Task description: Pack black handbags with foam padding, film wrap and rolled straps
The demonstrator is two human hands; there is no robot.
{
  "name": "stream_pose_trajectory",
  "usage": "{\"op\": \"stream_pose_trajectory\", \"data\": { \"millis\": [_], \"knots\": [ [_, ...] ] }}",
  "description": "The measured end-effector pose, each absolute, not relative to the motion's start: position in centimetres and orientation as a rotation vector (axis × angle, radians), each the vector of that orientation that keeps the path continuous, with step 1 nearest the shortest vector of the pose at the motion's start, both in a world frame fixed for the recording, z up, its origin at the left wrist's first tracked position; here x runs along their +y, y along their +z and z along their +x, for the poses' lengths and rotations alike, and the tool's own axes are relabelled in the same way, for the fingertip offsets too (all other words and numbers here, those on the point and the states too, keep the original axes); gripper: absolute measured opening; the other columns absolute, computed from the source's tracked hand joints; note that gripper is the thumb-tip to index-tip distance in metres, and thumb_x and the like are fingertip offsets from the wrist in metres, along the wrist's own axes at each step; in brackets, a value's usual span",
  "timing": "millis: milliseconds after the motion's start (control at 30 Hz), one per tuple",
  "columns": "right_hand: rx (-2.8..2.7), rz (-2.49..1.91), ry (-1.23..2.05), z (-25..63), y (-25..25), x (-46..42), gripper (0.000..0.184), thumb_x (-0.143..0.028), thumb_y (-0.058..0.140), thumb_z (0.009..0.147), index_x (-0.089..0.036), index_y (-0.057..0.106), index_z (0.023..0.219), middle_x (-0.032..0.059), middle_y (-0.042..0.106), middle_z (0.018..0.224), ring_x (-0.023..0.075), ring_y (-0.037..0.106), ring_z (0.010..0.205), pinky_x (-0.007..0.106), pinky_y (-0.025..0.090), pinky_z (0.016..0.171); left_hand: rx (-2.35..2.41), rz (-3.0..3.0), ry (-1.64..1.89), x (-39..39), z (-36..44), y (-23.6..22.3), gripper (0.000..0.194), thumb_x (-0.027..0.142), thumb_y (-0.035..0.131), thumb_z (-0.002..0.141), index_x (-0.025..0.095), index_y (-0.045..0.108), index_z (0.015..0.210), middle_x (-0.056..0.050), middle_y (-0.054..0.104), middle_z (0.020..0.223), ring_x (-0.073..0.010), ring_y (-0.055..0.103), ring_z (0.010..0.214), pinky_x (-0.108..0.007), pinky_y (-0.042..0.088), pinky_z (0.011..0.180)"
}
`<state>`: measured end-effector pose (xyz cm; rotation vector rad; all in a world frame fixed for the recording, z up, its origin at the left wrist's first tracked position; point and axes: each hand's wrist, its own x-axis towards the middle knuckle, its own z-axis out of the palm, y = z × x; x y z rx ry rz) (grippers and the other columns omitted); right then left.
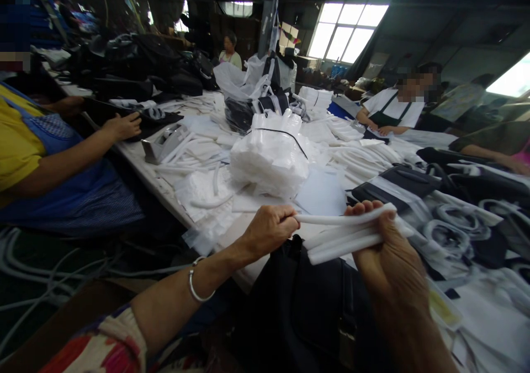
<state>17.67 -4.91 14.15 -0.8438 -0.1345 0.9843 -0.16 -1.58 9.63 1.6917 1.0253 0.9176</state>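
Note:
White foam strips [343,244] lie bunched in my right hand [387,257], its thumb pressed over them near their right end. My left hand [271,227], with a bracelet on the wrist, pinches the left end of one strip, which stretches straight between both hands. Below the hands sits a dark bag [318,301] with a strap and a metal buckle. Just beyond them stands a stack of white plastic sheets or bags [269,158] tied with a black band.
Loose white strips [364,158] cover much of the table. Dark bags and coiled grey tubing [451,229] lie at the right. A co-worker in a blue apron [53,136] handles dark material at the left; another in a green apron [393,108] works across the table.

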Motion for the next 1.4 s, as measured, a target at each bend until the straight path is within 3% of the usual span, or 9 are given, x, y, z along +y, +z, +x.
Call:
{"op": "stream_pose_trajectory", "data": {
  "millis": [267, 400, 533, 600, 667, 800, 933, 1100, 1400],
  "knots": [
    [-0.226, -0.732, 1.049, 16.4, 12.6, -5.2, 0.006, -0.020, 0.068, 0.086, -0.014, 0.065, 0.086, -0.0008, 0.064, 0.081, 0.0109, 0.065, 0.076, 0.034, 0.061, 0.085, 0.587, 0.833, 0.791, 2.2, -1.4, 8.7, 0.012, 0.026, 0.053, 0.064, 0.014, 0.057, 0.061, 0.007, 0.037, 0.042, -0.0032, 0.015, 0.034, -0.020, 0.011, 0.037],
    [-0.199, -0.769, 1.064, 18.8, 13.7, -4.9, 0.003, -0.017, 0.064, 0.087, -0.014, 0.063, 0.087, -0.0006, 0.061, 0.081, 0.0093, 0.063, 0.072, 0.029, 0.061, 0.079, 0.445, 1.263, 0.503, -0.3, -2.6, 10.4, 0.012, 0.020, 0.052, 0.066, 0.014, 0.059, 0.058, 0.003, 0.045, 0.047, -0.0054, 0.030, 0.040, -0.020, 0.019, 0.040],
    [-0.023, -0.745, 0.973, 24.3, 14.4, -4.6, 0.023, -0.010, 0.047, 0.096, -0.013, 0.058, 0.076, -0.0021, 0.056, 0.074, 0.0039, 0.058, 0.061, 0.014, 0.057, 0.064, 0.268, 1.626, 0.222, -3.8, -4.8, 12.8, 0.014, 0.014, 0.054, 0.074, 0.014, 0.067, 0.069, 0.000, 0.057, 0.062, -0.0090, 0.046, 0.055, -0.022, 0.033, 0.051],
    [-0.061, -0.814, 0.916, 25.4, 13.9, -4.8, 0.022, -0.011, 0.049, 0.095, -0.014, 0.059, 0.076, -0.0026, 0.059, 0.073, 0.0046, 0.060, 0.061, 0.015, 0.058, 0.063, 0.357, 1.518, 0.348, -4.2, -5.3, 13.4, 0.015, 0.020, 0.056, 0.081, 0.015, 0.070, 0.079, -0.001, 0.060, 0.064, -0.0101, 0.050, 0.056, -0.022, 0.036, 0.053],
    [-0.198, -0.967, 0.980, 24.2, 13.0, -5.4, 0.006, -0.017, 0.062, 0.089, -0.015, 0.065, 0.084, 0.0002, 0.066, 0.078, 0.0103, 0.066, 0.068, 0.024, 0.061, 0.067, 0.451, 1.295, 0.609, -3.4, -4.9, 13.5, 0.017, 0.028, 0.060, 0.085, 0.016, 0.072, 0.086, -0.003, 0.066, 0.074, -0.0121, 0.058, 0.065, -0.023, 0.043, 0.062],
    [-0.522, -1.049, 1.264, 17.8, 11.3, -6.6, 0.035, -0.035, 0.084, 0.070, -0.014, 0.070, 0.094, 0.0100, 0.074, 0.092, 0.0235, 0.071, 0.085, 0.041, 0.060, 0.081, 0.430, 1.015, 0.845, -1.0, -1.5, 12.6, 0.021, 0.032, 0.072, 0.080, 0.015, 0.074, 0.092, -0.010, 0.068, 0.109, -0.0190, 0.061, 0.102, -0.032, 0.045, 0.092],
    [-0.707, -0.948, 1.315, 14.0, 10.7, -6.4, 0.036, -0.038, 0.082, 0.073, -0.016, 0.071, 0.100, 0.0060, 0.075, 0.091, 0.0205, 0.070, 0.085, 0.036, 0.057, 0.086, 0.373, 0.909, 0.883, -0.7, 1.6, 11.4, 0.027, 0.033, 0.077, 0.077, 0.014, 0.075, 0.095, -0.010, 0.069, 0.109, -0.0197, 0.061, 0.103, -0.035, 0.041, 0.101],
    [-0.604, -0.936, 1.235, 14.0, 10.7, -6.1, 0.035, -0.036, 0.085, 0.068, -0.018, 0.072, 0.095, 0.0025, 0.074, 0.087, 0.0191, 0.070, 0.081, 0.033, 0.058, 0.080, 0.409, 1.137, 1.001, -1.5, 2.3, 11.3, 0.025, 0.035, 0.063, 0.089, 0.017, 0.075, 0.102, -0.009, 0.058, 0.134, -0.0224, 0.053, 0.122, -0.036, 0.035, 0.109],
    [-0.582, -0.934, 1.236, 12.9, 9.8, -6.5, 0.042, -0.035, 0.086, 0.065, -0.017, 0.070, 0.099, 0.0035, 0.074, 0.089, 0.0206, 0.070, 0.082, 0.033, 0.058, 0.077, 0.603, 1.372, 1.216, -1.4, 2.8, 11.2, 0.020, 0.031, 0.057, 0.092, 0.014, 0.069, 0.090, -0.009, 0.061, 0.121, -0.0196, 0.054, 0.120, -0.031, 0.037, 0.105]
  ]
}}
